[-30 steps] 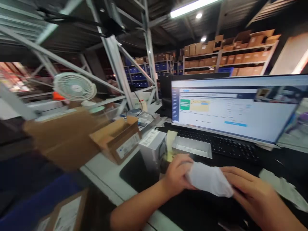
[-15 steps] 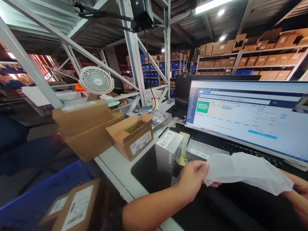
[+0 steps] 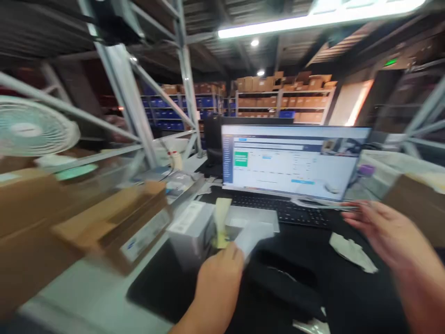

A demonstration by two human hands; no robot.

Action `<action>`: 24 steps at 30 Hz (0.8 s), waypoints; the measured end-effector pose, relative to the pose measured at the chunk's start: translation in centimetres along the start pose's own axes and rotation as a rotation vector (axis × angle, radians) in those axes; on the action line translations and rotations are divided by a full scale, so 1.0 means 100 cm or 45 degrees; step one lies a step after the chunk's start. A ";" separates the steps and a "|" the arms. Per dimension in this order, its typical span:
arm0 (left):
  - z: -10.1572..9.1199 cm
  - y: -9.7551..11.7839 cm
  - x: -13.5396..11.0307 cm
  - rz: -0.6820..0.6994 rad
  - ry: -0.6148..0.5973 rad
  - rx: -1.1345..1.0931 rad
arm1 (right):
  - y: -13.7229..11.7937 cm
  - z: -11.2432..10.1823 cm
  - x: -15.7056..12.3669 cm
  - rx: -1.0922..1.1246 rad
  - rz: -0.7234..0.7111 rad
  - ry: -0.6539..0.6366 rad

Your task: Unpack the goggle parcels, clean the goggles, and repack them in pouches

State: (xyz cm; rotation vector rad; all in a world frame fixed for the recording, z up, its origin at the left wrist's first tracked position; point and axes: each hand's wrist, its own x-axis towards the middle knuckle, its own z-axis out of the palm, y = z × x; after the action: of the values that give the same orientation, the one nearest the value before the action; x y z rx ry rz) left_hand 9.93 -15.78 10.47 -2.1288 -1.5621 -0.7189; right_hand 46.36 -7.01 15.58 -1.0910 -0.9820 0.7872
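My left hand is closed on a thin white pouch, lowered over the open grey box tray. My right hand, off to the right, pinches a thin, pale, looped item in front of the monitor; blur hides what it is. An upright grey box with a white label stands left of my left hand, a yellow paper strip beside it. Between my hands lies a black soft case on the black mat.
A keyboard and lit monitor stand behind the mat. Crumpled pale paper and clear plastic lie on it. Open cardboard boxes and a fan are at left; another carton is at right.
My view has swung right. The white pouch, held between both hands before, is now in my left hand only, lower down. My right hand has moved apart with a thin pale item.
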 end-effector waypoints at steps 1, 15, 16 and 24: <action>0.004 -0.001 -0.003 -0.057 -0.186 0.041 | -0.004 0.004 -0.004 0.040 0.019 -0.082; 0.021 -0.008 0.012 -0.067 -0.303 -0.241 | -0.007 0.054 -0.040 0.184 0.108 -0.565; 0.016 -0.006 0.018 -0.050 -0.204 -0.336 | -0.008 0.054 -0.041 0.181 0.109 -0.575; 0.015 0.017 0.083 -0.146 -0.048 -1.271 | -0.008 0.060 -0.048 0.374 0.251 -0.604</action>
State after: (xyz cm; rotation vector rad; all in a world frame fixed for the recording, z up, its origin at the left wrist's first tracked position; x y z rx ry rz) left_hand 13.83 -9.13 14.38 -2.6952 -1.5069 -1.7912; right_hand 39.01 -9.46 16.02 -0.7647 -1.1155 1.3484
